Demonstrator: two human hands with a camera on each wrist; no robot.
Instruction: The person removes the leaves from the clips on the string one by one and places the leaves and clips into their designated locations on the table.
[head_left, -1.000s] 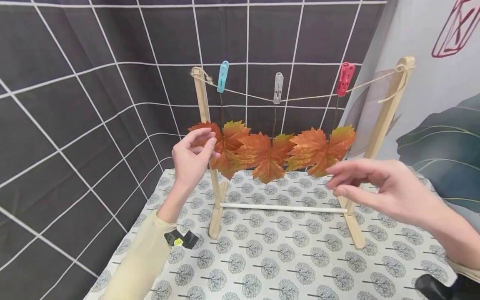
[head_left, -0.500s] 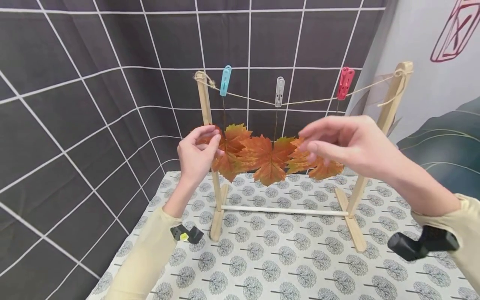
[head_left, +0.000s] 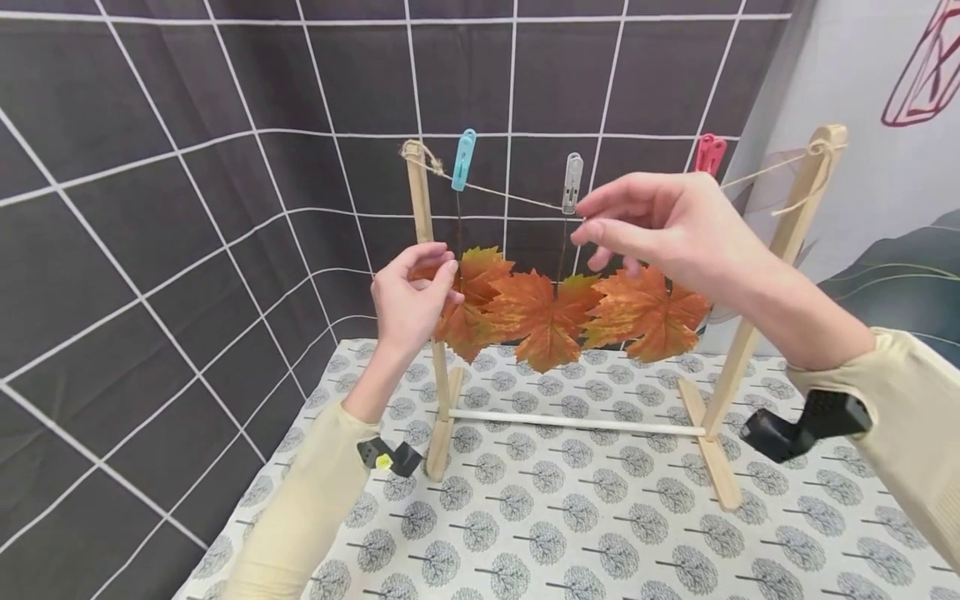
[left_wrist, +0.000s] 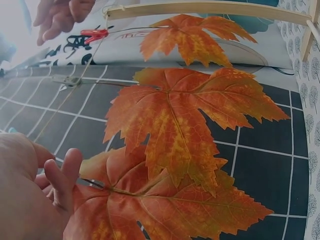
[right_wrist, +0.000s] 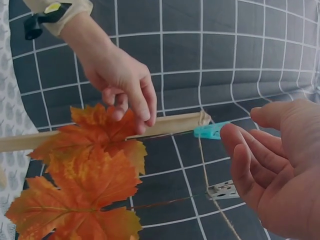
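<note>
Three orange maple leaves hang by thin stems from a string (head_left: 510,196) under a blue clip (head_left: 463,160), a clear clip (head_left: 572,183) and a red clip (head_left: 709,154). My left hand (head_left: 408,300) is beside the left leaf (head_left: 480,279), fingers loosely bent; the left wrist view has its fingertips close to the stem, with no grip on it visible. Raised before the string, my right hand (head_left: 682,225) has its fingertips near the clear clip, above the middle leaf (head_left: 546,321) and right leaf (head_left: 652,317). The right wrist view shows it (right_wrist: 285,170) holding nothing.
The string is tied between two wooden posts (head_left: 776,237), joined low down by a white rod (head_left: 577,422). The stand's feet rest on a tree-patterned cloth (head_left: 487,542). Behind hangs a dark cloth with white grid lines (head_left: 247,75), with a pale patterned cloth (head_left: 862,75) at the right.
My right hand has moved up and left, from beside the right leaf to near the clear clip. My left hand has kept its place by the left leaf. The leaves still hang.
</note>
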